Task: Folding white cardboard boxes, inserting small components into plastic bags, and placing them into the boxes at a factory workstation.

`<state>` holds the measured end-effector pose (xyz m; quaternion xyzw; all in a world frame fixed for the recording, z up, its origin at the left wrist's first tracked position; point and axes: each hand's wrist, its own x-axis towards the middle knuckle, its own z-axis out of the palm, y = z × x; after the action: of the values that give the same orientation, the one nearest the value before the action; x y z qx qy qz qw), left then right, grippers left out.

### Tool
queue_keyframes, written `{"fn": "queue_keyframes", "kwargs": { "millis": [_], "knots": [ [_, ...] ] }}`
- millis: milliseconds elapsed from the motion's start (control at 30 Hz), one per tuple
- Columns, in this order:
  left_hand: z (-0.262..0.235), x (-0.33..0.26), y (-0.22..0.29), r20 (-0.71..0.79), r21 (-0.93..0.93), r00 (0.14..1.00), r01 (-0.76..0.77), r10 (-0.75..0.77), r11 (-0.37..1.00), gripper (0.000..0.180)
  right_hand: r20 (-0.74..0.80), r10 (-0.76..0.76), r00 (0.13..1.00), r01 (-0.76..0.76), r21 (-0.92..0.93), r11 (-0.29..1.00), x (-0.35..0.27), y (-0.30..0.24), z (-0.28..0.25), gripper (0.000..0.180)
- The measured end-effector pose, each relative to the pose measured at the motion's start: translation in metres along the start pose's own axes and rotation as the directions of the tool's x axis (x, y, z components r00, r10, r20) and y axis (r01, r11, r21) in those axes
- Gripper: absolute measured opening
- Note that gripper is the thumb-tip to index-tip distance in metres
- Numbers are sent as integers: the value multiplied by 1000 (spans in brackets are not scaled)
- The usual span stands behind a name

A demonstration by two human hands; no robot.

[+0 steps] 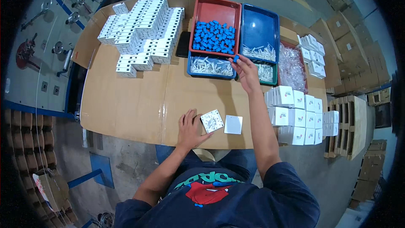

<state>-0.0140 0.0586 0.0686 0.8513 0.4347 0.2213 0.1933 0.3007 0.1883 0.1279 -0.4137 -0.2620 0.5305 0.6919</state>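
My left hand (190, 128) rests on the cardboard with fingers apart, its thumb along the near edge of a square white box (212, 120). That box stands open at the top, with small whitish parts inside that I cannot make out singly. Just right of it lies a flat white square plate (233, 124), touched by neither hand. My right hand (248, 74) reaches forward over the trays, pinching a small blue plastic piece (236, 59). Many similar blue pieces (213, 38) fill the near part of the red tray (217, 8), just beyond these fingertips.
Stacked white boxes (143, 29) stand at the back left, and more white boxes (297, 116) at the right. White slender parts lie in a blue tray (253, 21), a lower blue tray (211, 76) and a green tray (275, 77). Clear plastic bags (291, 65) fill another tray.
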Motion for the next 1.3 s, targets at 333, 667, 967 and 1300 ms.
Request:
{"fn": "queue_keyframes", "kwargs": {
  "millis": [333,667,967,1300],
  "knots": [
    [2,-3,-1,43,-7,999,22,-22,1000,84,77,140,987,-143,34,989,-90,15,-4,37],
    [6,-2,-10,5,-22,1000,-3,3,1000,87,76,367,927,-287,-487,825,-162,76,5,47],
    [7,-5,-12,-12,-25,1000,1,-1,1000,87,461,84,883,433,-872,230,-172,86,38,36],
    [8,-7,-13,-9,-54,1000,5,-5,999,88,475,149,867,434,-868,243,-170,87,41,36]
  ]
}}
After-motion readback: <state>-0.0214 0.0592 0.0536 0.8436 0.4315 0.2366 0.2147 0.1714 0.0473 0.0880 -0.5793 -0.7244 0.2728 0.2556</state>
